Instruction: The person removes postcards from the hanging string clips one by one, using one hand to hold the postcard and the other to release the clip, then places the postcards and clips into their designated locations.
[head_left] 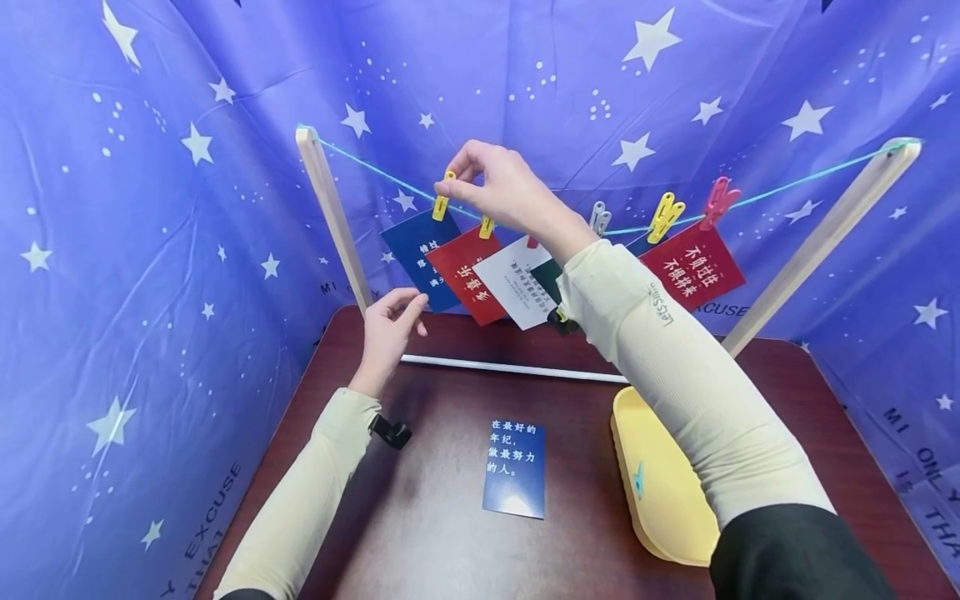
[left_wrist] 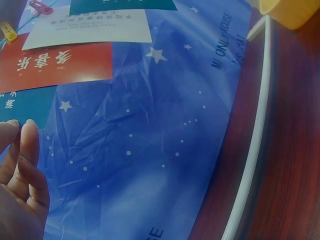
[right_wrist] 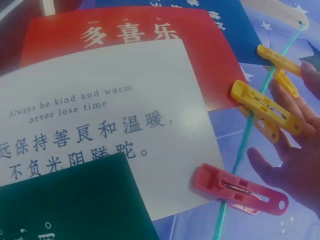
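My right hand (head_left: 510,187) pinches a yellow clothespin (head_left: 441,207) between thumb and fingers. That clothespin sits on a teal cord (head_left: 360,164), at the top of a blue card (head_left: 420,250) with white characters. Lower down, my left hand (head_left: 390,329) pinches the edge of the same card with thumb and forefinger; the left wrist view shows the fingertips (left_wrist: 30,123) at its edge. Beside it hang a red card (head_left: 465,275) on another yellow clothespin (head_left: 487,227), a white card (head_left: 513,283), and a dark green card (right_wrist: 75,200). The pink clothespin (right_wrist: 240,189) clips the white card.
Farther right, another red card (head_left: 693,267) hangs by a pink clothespin (head_left: 720,202). Wooden posts (head_left: 330,217) hold the cord. A blue card (head_left: 514,492) lies on the brown table (head_left: 420,517). A yellow tray (head_left: 667,500) with a blue clothespin (head_left: 638,481) stands under my right forearm.
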